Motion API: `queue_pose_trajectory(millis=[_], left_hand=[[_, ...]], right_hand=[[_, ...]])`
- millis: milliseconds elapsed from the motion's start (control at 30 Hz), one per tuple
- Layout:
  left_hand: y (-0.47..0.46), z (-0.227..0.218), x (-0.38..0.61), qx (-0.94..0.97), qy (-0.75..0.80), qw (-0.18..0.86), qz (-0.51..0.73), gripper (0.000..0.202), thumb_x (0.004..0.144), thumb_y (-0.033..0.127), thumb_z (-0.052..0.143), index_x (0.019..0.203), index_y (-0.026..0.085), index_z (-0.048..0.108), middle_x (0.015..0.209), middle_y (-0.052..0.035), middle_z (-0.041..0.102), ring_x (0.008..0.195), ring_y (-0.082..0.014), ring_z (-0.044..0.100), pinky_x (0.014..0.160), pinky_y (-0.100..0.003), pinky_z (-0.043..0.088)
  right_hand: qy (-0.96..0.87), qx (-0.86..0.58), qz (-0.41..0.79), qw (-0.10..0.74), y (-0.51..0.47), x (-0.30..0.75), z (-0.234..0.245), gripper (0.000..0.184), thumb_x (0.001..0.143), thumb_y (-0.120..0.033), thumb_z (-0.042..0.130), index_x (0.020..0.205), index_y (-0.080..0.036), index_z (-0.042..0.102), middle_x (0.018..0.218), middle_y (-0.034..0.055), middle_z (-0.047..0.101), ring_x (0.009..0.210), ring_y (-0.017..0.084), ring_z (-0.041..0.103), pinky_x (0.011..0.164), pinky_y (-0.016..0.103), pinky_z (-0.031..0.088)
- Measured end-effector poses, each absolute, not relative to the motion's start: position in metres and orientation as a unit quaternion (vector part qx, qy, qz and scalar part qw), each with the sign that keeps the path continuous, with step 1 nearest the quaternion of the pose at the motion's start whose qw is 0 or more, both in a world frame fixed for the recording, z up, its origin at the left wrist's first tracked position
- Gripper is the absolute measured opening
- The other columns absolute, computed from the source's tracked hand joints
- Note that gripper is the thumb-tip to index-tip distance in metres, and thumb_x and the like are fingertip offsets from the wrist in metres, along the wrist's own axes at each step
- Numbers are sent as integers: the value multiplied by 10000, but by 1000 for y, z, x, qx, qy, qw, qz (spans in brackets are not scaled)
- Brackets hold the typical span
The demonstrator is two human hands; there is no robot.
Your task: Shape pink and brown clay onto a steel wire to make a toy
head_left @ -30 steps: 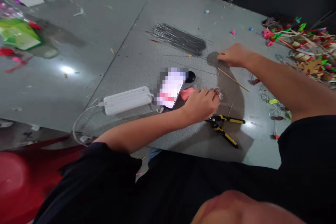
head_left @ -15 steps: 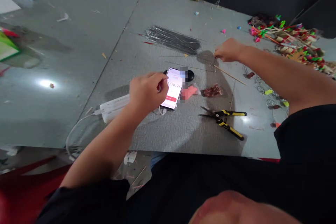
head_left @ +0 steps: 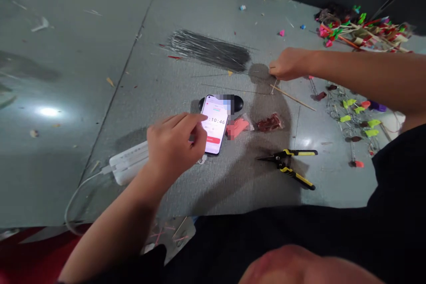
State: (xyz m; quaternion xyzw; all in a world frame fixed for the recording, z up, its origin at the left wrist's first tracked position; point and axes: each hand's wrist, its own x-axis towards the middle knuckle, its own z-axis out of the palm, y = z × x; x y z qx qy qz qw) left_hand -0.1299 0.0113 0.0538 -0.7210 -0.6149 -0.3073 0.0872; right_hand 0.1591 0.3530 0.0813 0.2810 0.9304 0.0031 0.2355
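My left hand (head_left: 175, 142) hovers at the left edge of a lit phone (head_left: 215, 124) that leans on a black object (head_left: 237, 103); its index finger stretches over the screen, the other fingers curl. It covers part of a white power bank (head_left: 128, 166). Farther right, my right hand (head_left: 288, 64) is pinched shut on something thin by a bundle of grey wires (head_left: 208, 49), just above a thin wooden stick (head_left: 293, 97). What it pinches I cannot make out.
Yellow-handled pliers (head_left: 291, 166) lie near the front edge. A pink packet (head_left: 237, 127) and a dark red packet (head_left: 270, 122) sit beside the phone. Wire pieces with coloured tips (head_left: 354, 117) lie right; a heap of coloured craft sticks (head_left: 361, 31) is far right.
My left hand left the dark red packet, moved left to the phone and now points a finger across its screen. The right hand stayed by the wires. The view shifted.
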Motion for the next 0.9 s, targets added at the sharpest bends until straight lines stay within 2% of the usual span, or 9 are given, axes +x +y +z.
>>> queue_pose_trajectory(millis=[233, 300, 400, 500, 567, 633, 700, 833, 900], left_hand=[[14, 48, -128, -717, -617, 71, -317, 234, 987, 158, 586, 1008, 235, 806, 784, -22, 803, 675, -184, 733, 621, -309, 508], [14, 46, -127, -718, -615, 58, -320, 237, 974, 161, 592, 1013, 234, 813, 807, -29, 815, 693, -184, 744, 640, -305, 532], [15, 43, -126, -729, -595, 58, -334, 236, 963, 164, 595, 1003, 233, 818, 803, -34, 815, 686, -183, 741, 644, -302, 544], [16, 41, -119, -752, -552, 58, -356, 240, 972, 165, 590, 979, 231, 820, 759, -25, 799, 641, -173, 723, 627, -293, 537], [15, 39, -109, -771, -523, 29, -363, 252, 980, 160, 582, 975, 230, 825, 779, -33, 817, 666, -177, 753, 656, -291, 569], [12, 40, -96, -791, -505, -3, -346, 274, 985, 169, 563, 996, 229, 830, 849, -52, 854, 739, -191, 802, 711, -301, 611], [9, 42, -80, -816, -488, -14, -310, 299, 985, 174, 543, 1019, 218, 836, 932, -76, 880, 817, -210, 835, 761, -320, 636], [12, 53, -38, -871, -425, -4, -247, 301, 955, 217, 573, 1056, 211, 857, 945, -86, 886, 836, -238, 837, 768, -347, 635], [20, 56, -14, -871, -429, -1, -239, 307, 955, 223, 575, 1068, 214, 860, 979, -91, 890, 868, -249, 836, 778, -359, 628]], right_hand=[[908, 389, -101, 120, 372, 181, 81, 446, 804, 38, 913, 641, -163, 549, 568, -136, 280, 644, 96, 167, 808, 322, 260], [888, 433, -148, 45, 367, 193, 89, 378, 947, -118, 857, 697, -166, 577, 657, -98, 436, 673, 101, 407, 829, 289, 420], [838, 464, -272, -93, 343, 211, 103, 321, 1111, -460, 712, 1007, -156, 703, 955, -2, 688, 840, 142, 664, 801, 305, 599], [770, 430, -426, -204, 298, 223, 109, 383, 1133, -537, 633, 994, -181, 643, 873, -16, 656, 759, 132, 655, 769, 313, 619], [731, 387, -508, -240, 260, 229, 107, 348, 1135, -467, 457, 862, -251, 454, 724, -35, 590, 718, 177, 706, 853, 420, 674], [703, 353, -558, -265, 219, 234, 100, 324, 1075, -545, 467, 899, -275, 430, 695, -42, 591, 672, 208, 717, 835, 480, 692], [644, 324, -623, -303, 180, 235, 91, 398, 992, -637, 584, 897, -278, 442, 703, -34, 611, 682, 213, 723, 791, 446, 686], [512, 355, -677, -392, 128, 231, 70, 385, 933, -586, 652, 866, -281, 425, 673, -48, 594, 620, 175, 670, 684, 358, 626], [493, 367, -673, -413, 121, 229, 62, 386, 945, -572, 651, 850, -287, 408, 585, -94, 419, 472, 115, 441, 535, 276, 474]])
